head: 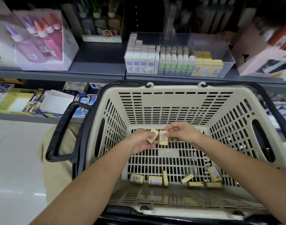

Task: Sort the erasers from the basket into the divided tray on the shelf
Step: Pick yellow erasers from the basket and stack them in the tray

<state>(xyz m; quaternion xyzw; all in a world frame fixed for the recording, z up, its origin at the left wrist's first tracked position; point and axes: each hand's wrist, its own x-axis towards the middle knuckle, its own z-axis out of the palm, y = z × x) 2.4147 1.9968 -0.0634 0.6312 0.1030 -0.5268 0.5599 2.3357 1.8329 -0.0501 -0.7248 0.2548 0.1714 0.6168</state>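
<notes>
- Over the cream basket [171, 96], left hand [142, 142] grips a yellow eraser [152, 135].
- Right hand [183, 132] pinches a barcoded eraser [163, 138] just beside it.
- Loose erasers [194, 184] lie along the near wall.

A beige slotted plastic basket [176, 98] is placed at lower centre of the frame, below a grey metal shelf [98, 65] on which a clear divided plastic tray [229, 65] is set, upper centre-right. Small yellow boxed erasers [157, 180] are strewn along the basket's near wall, and two more are held over its middle, one in the left hand [142, 140], one in the right hand [183, 130].
</notes>
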